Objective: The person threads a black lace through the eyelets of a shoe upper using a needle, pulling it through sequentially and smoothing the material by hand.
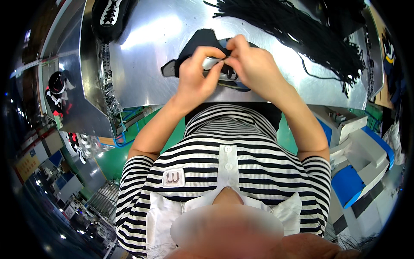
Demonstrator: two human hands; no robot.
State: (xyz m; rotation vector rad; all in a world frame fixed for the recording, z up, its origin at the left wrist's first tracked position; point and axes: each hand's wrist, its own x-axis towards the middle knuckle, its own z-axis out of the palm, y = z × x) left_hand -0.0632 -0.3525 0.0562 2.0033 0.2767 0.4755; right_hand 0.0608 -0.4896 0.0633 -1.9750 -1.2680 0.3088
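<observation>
A black shoe upper lies near the front edge of the metal table, its grey-lined end pointing left. Over it my left hand is closed in a pinch, thumb and forefinger meeting above the upper's middle. My right hand pinches at nearly the same spot, fingertips almost touching the left ones. Whatever sits between the fingertips is small, dark and mostly hidden; I cannot tell whether it is a lace or the upper's edge. Dark curved strips of the upper show below the right fingers.
A thick bundle of black laces spreads across the table to the right. At the far left stands a black shoe with white lacing. More shoes lie left of the table. A blue and grey plastic seat is at the right.
</observation>
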